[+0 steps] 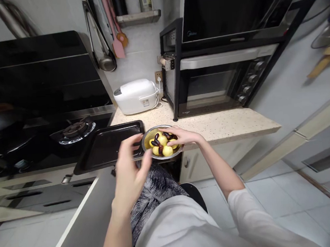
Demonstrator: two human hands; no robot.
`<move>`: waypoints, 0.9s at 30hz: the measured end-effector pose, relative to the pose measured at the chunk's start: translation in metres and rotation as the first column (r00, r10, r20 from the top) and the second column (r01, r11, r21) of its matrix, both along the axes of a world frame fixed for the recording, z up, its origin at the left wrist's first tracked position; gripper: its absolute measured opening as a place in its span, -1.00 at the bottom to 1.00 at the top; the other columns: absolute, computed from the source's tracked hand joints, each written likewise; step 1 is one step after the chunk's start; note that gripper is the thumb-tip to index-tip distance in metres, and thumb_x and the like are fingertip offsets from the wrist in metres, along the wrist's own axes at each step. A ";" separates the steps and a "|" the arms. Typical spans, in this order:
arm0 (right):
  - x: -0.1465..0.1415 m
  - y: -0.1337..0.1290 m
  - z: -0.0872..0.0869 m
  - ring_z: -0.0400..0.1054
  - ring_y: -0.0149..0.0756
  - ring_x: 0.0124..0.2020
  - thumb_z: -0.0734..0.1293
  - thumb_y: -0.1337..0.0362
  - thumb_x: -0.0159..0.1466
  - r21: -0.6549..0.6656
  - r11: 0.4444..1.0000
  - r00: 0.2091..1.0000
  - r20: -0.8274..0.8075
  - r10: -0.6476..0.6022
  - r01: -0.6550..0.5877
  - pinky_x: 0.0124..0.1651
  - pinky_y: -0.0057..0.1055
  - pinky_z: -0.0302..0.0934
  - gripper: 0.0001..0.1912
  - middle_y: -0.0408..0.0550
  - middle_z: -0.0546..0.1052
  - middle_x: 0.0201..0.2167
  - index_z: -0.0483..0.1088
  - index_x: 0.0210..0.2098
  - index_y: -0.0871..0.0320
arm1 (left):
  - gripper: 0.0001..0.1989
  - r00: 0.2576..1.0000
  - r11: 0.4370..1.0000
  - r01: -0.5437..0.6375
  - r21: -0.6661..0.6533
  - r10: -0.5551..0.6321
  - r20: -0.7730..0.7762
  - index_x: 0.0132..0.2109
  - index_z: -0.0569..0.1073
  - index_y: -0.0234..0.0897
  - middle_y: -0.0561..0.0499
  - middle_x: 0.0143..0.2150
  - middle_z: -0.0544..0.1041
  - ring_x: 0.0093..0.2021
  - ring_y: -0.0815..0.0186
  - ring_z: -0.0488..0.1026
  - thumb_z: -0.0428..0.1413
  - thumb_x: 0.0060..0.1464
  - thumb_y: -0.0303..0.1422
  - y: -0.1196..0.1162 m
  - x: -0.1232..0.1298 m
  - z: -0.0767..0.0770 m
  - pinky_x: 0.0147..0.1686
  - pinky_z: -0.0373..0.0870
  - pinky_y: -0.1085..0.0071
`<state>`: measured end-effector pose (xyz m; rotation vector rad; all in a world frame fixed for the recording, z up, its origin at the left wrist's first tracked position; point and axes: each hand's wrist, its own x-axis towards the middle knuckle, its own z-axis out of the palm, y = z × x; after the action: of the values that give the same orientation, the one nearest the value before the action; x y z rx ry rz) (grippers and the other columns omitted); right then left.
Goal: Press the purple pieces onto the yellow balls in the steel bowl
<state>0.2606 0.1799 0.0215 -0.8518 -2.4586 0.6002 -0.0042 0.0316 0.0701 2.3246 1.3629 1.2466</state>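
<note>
A round metal bowl (148, 152) sits at the counter's front edge, beside a black baking tray. In it lie several pale yellow round pieces (167, 151) that look like fruit or peeled potatoes. Among them are several dark, shiny oval pieces (155, 142), of a kind I cannot make out. My right hand (184, 134) reaches over the bowl's right side, its fingers stretched along the far rim and its thumb apart over the contents. To the left of the bowl, my left hand (131, 171) is raised in front of the tray, slightly blurred, fingers and thumb spread with nothing between them.
The black baking tray (109, 145) overlaps the gas stove's edge near a burner (75, 129). A white appliance (136, 96) stands behind the bowl. An oven (216, 85) is at right on a rack. Utensils hang on the wall. An open drawer front (83, 217) stands at left.
</note>
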 end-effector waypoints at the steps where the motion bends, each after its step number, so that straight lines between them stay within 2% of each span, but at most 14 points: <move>1: 0.000 0.002 0.002 0.31 0.02 0.28 0.52 -0.02 0.21 -0.003 1.000 1.000 0.007 0.012 -0.012 0.34 0.06 0.17 -0.21 0.03 0.44 0.32 0.31 0.38 -0.08 | -0.43 0.999 0.999 0.010 -0.031 -0.012 -0.034 0.38 0.28 -0.06 -0.16 0.36 0.36 0.32 0.04 0.37 0.19 0.30 -0.15 0.007 0.002 -0.003 0.28 0.38 0.00; 4: -0.001 0.004 0.006 0.34 0.02 0.25 0.54 0.00 0.19 -0.014 0.999 0.999 0.028 0.040 -0.040 0.33 0.08 0.18 -0.24 0.07 0.50 0.25 0.37 0.33 -0.03 | -0.16 0.976 0.980 0.054 -0.190 -0.092 -0.195 0.49 0.07 -0.03 -0.21 0.45 0.24 0.43 -0.10 0.22 0.26 0.20 -0.07 0.042 0.011 -0.018 0.36 0.22 -0.10; 6: -0.002 0.003 0.007 0.37 0.00 0.23 0.55 0.02 0.18 -0.032 0.998 0.998 0.003 0.059 -0.059 0.31 0.04 0.21 -0.28 0.07 0.51 0.23 0.41 0.29 0.00 | -0.05 0.949 0.955 0.070 -0.289 -0.153 -0.275 0.50 0.04 -0.09 -0.27 0.46 0.22 0.44 -0.18 0.20 0.31 0.12 -0.05 0.069 0.014 -0.027 0.34 0.20 -0.14; 8: -0.003 0.002 0.008 0.41 -0.03 0.21 0.55 0.03 0.18 -0.053 0.996 0.997 -0.044 0.071 -0.073 0.28 -0.02 0.27 -0.33 0.07 0.52 0.21 0.45 0.24 0.02 | -0.01 0.927 0.930 0.108 -0.350 -0.222 -0.302 0.48 0.09 -0.12 -0.29 0.45 0.22 0.43 -0.20 0.21 0.37 0.04 -0.05 0.092 0.014 -0.033 0.35 0.20 -0.11; 11: -0.003 0.001 0.010 0.45 -0.06 0.16 0.55 0.05 0.16 -0.060 0.995 0.994 -0.078 0.071 -0.076 0.23 -0.09 0.33 -0.40 0.07 0.56 0.16 0.47 0.16 0.05 | -0.07 0.901 0.901 0.201 -0.384 -0.324 -0.289 0.39 0.25 -0.15 -0.28 0.40 0.27 0.40 -0.19 0.23 0.42 -0.05 -0.05 0.113 0.010 -0.034 0.35 0.20 -0.07; 14: -0.004 0.001 0.013 0.48 -0.10 0.06 0.52 0.12 0.19 -0.049 0.996 0.996 -0.062 0.066 -0.070 0.14 -0.14 0.37 -0.50 0.04 0.59 0.07 0.48 0.09 0.09 | -0.22 0.876 0.867 0.296 -0.400 -0.414 -0.248 0.25 0.40 -0.21 -0.25 0.25 0.37 0.32 -0.13 0.30 0.43 -0.09 -0.10 0.122 0.006 -0.032 0.34 0.24 -0.02; 17: -0.006 0.002 0.015 0.48 -0.16 -0.12 0.46 0.21 0.21 -0.061 0.997 0.999 -0.032 0.044 -0.046 -0.02 -0.21 0.39 -0.61 -0.01 0.61 -0.07 0.48 0.02 0.13 | -0.37 0.869 0.839 0.358 -0.410 -0.460 -0.181 0.14 0.43 -0.24 -0.18 0.14 0.38 0.21 -0.04 0.38 0.40 -0.08 -0.26 0.125 0.003 -0.032 0.28 0.34 0.04; 21: -0.009 0.000 0.015 0.45 -0.23 -0.23 0.47 0.17 0.21 -0.107 0.993 0.998 -0.033 0.049 -0.052 -0.15 -0.30 0.38 -0.61 -0.09 0.60 -0.18 0.46 0.00 0.12 | -0.44 0.909 0.854 0.331 -0.402 -0.402 -0.107 0.04 0.41 -0.25 -0.10 0.04 0.33 0.02 0.08 0.44 0.34 -0.17 -0.43 0.119 0.005 -0.035 0.14 0.46 0.09; 24: -0.011 -0.002 0.016 0.44 -0.22 -0.22 0.53 0.09 0.16 -0.100 0.992 0.996 -0.052 0.075 -0.080 -0.15 -0.31 0.37 -0.55 -0.07 0.59 -0.16 0.46 -0.03 0.11 | -0.46 0.921 0.864 0.313 -0.395 -0.378 -0.098 0.01 0.39 -0.24 -0.09 0.03 0.32 -0.03 0.10 0.44 0.33 -0.18 -0.43 0.115 0.008 -0.036 0.10 0.47 0.10; 27: -0.011 -0.001 0.016 0.42 -0.24 -0.25 0.48 0.12 0.20 -0.118 0.989 0.995 -0.042 0.087 -0.091 -0.16 -0.30 0.37 -0.62 -0.07 0.58 -0.20 0.45 -0.05 0.14 | -0.49 0.923 0.871 0.297 -0.392 -0.367 -0.114 -0.03 0.39 -0.22 -0.08 -0.01 0.35 -0.03 0.09 0.43 0.33 -0.18 -0.42 0.115 0.010 -0.036 0.10 0.46 0.10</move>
<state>0.2497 0.1784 0.0375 -0.7721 -2.4572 0.7952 0.0053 0.1470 0.0346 2.3103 1.0626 0.6233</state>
